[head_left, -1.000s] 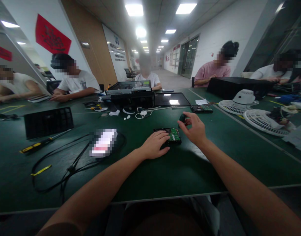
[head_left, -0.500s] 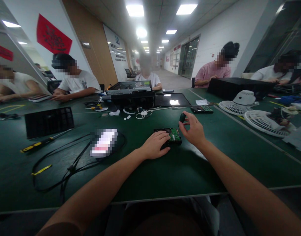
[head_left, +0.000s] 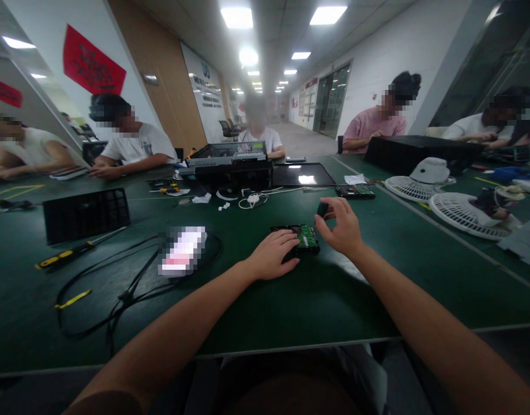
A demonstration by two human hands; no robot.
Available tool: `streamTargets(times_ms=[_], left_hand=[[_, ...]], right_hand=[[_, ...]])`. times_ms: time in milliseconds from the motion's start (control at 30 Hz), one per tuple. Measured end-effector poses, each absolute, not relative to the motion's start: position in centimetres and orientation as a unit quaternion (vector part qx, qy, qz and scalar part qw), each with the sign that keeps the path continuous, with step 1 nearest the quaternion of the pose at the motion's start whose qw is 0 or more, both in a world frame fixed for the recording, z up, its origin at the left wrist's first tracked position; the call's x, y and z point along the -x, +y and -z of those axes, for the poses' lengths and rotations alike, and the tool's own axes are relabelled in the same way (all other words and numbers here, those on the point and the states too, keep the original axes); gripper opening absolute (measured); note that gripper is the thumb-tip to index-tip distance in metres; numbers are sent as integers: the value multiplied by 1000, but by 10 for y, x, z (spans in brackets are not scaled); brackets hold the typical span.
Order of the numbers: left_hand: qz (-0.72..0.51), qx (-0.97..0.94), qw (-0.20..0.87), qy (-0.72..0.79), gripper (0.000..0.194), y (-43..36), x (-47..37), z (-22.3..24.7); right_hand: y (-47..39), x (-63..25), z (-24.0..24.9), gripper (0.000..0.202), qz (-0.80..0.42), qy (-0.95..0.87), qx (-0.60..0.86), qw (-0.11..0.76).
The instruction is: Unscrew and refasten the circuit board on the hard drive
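Observation:
A hard drive (head_left: 308,237) lies on the green table with its green circuit board facing up. My left hand (head_left: 271,253) rests flat over its left part, fingers stretched across the top and thumb apart by the front edge. Much of the drive is hidden under these fingers. At the drive's right side, my right hand (head_left: 340,227) pinches the dark handle of a small screwdriver (head_left: 322,208) between thumb and fingers. The handle stands roughly upright above the drive's right edge. I cannot make out where its tip sits.
To the left are a blurred-out bright phone (head_left: 182,251), black cables (head_left: 126,297), a yellow-black screwdriver (head_left: 66,255) and a dark panel (head_left: 87,215). Another circuit board (head_left: 355,191), white fan parts (head_left: 468,216) and an opened metal case (head_left: 230,155) lie farther off. Several people sit around.
My right hand has shifted very slightly, its fingers turning around the screwdriver handle, which shows less now. My left hand and the hard drive stay in place.

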State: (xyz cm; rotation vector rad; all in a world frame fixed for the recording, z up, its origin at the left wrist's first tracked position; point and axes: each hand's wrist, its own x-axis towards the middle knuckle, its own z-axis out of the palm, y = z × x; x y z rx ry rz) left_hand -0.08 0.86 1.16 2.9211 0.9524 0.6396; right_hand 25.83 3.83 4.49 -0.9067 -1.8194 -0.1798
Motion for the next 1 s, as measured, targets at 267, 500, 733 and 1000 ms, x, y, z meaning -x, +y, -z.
streamTargets(times_ms=[267, 500, 733, 1000], left_hand=[[-203, -930, 10, 305, 54, 8, 1, -13], [-196, -930, 8, 310, 53, 6, 1, -16], [-198, -931, 11, 306, 53, 7, 0, -14], [-200, -931, 5, 306, 54, 8, 0, -12]], right_hand=[[41, -259, -42, 49, 39, -760, 402, 510], [39, -258, -42, 53, 71, -775, 410, 477], [44, -256, -35, 55, 61, -761, 408, 500], [45, -258, -34, 54, 70, -756, 404, 511]])
